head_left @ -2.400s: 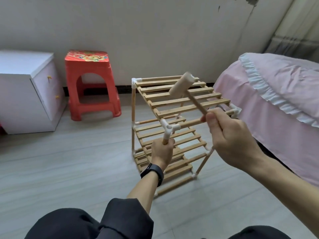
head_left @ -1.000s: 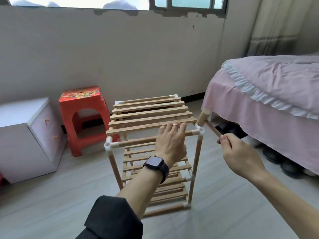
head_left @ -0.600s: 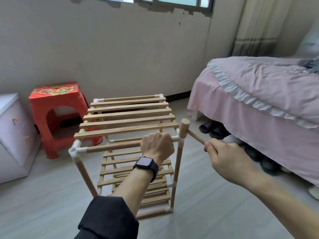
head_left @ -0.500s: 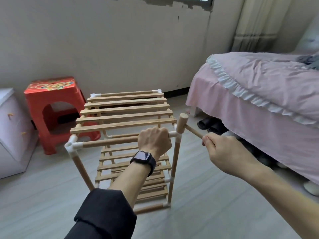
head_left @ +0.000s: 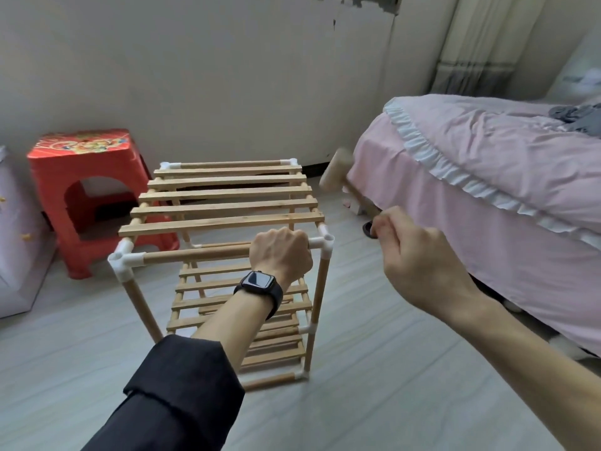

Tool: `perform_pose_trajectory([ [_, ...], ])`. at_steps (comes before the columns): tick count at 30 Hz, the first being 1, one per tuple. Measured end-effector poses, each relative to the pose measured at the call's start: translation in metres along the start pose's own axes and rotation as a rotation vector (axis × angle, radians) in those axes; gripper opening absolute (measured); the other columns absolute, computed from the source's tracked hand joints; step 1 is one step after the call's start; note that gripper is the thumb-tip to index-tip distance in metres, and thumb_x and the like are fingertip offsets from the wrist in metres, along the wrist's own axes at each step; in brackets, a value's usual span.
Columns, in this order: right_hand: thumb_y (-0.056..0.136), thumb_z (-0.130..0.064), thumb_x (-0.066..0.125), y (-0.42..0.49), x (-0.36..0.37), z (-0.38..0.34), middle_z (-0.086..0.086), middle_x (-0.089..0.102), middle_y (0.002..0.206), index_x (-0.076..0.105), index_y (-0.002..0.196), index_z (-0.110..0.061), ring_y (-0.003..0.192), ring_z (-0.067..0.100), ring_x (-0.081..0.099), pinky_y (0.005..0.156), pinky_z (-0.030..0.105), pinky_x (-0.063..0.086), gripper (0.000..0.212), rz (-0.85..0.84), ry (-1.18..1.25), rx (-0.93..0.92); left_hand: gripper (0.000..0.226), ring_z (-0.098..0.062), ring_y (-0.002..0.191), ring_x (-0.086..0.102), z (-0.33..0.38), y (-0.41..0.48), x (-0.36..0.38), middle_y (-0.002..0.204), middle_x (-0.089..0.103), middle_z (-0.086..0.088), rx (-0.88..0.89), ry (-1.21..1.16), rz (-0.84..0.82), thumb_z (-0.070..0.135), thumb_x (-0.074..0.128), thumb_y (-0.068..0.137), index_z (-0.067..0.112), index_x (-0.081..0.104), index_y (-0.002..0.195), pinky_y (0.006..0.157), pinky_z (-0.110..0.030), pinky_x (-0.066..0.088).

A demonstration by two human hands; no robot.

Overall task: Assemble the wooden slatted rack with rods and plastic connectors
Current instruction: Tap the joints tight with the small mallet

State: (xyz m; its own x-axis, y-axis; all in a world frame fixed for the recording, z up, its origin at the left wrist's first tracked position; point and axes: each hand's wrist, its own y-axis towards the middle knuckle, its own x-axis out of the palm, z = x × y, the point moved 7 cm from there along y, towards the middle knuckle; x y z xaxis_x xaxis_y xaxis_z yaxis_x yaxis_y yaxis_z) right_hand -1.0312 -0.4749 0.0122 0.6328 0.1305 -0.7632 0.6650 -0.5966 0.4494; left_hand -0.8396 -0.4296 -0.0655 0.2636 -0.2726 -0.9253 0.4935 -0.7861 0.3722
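While the left hand (head_left: pixel 280 252) grips the front rod (head_left: pixel 195 255) of the rack (head_left: pixel 227 203), the right hand (head_left: pixel 413 258) holds a mallet (head_left: pixel 336 170) raised.

Your rack (head_left: pixel 224 222) is pale, matt bare wood, joined by smooth white plastic connectors (head_left: pixel 125 258). Your mallet (head_left: pixel 336 172) is plain wood. The stool (head_left: pixel 48 183) is glossy red plastic.

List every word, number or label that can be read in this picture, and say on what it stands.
No text can be read.
The stool: its printed top shows a coloured pattern, too blurred to tell any characters.
The watch: its screen is dark, no digits.
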Motion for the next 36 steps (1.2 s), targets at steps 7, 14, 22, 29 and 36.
perform_pose_trajectory([
  [7,0.109,-0.038,0.026,-0.011,0.039,0.034,0.006,0.055,0.079,0.048,0.097,-0.017,0.070,0.023,0.049,0.066,0.039,0.036,0.032,-0.333,-0.266,0.307,0.034,-0.010,0.046,0.037,-0.002,-0.002,-0.004,0.056,0.044,0.008,-0.006,-0.012,-0.020,0.028,0.045,0.098,0.022,0.050,0.064,0.046,-0.023,0.030],
  [14,0.108,-0.036,0.033,-0.012,0.052,0.032,-0.004,0.066,0.082,0.058,0.091,-0.024,0.075,0.010,0.056,0.070,0.040,0.041,0.033,-0.173,0.041,0.300,0.047,-0.014,0.053,0.049,-0.028,-0.025,-0.018,0.061,0.051,0.008,0.197,-0.088,-0.047,0.062,0.038,0.093,0.024,0.049,0.067,0.056,-0.029,0.047],
  [22,0.109,-0.035,0.032,0.030,0.101,-0.019,-0.011,0.055,0.090,0.055,0.089,-0.024,0.096,0.015,0.049,0.080,0.035,0.037,0.032,-0.119,0.199,0.084,0.057,-0.011,0.079,0.047,-0.077,-0.068,-0.021,0.072,0.053,0.003,0.198,-0.433,-0.265,0.055,0.006,0.093,0.032,0.054,0.072,0.092,-0.037,0.032],
  [29,0.109,-0.037,0.030,0.049,0.132,-0.045,-0.005,0.060,0.094,0.054,0.097,-0.023,0.090,0.015,0.054,0.090,0.043,0.042,0.030,-0.213,0.081,-0.082,0.053,-0.006,0.101,0.035,-0.120,-0.076,-0.012,0.103,0.054,0.021,0.100,-0.370,-0.239,0.060,0.017,0.087,0.041,0.060,0.061,0.090,-0.038,0.020],
  [36,0.108,-0.040,0.028,0.033,0.152,-0.079,-0.012,0.057,0.098,0.056,0.094,-0.028,0.106,0.003,0.039,0.090,0.039,0.028,0.033,-0.192,0.063,-0.206,0.049,-0.015,0.120,0.030,-0.194,-0.092,-0.018,0.123,0.038,0.009,-0.056,-0.305,-0.010,0.053,0.015,0.077,0.034,0.050,0.105,0.095,-0.037,0.017],
])
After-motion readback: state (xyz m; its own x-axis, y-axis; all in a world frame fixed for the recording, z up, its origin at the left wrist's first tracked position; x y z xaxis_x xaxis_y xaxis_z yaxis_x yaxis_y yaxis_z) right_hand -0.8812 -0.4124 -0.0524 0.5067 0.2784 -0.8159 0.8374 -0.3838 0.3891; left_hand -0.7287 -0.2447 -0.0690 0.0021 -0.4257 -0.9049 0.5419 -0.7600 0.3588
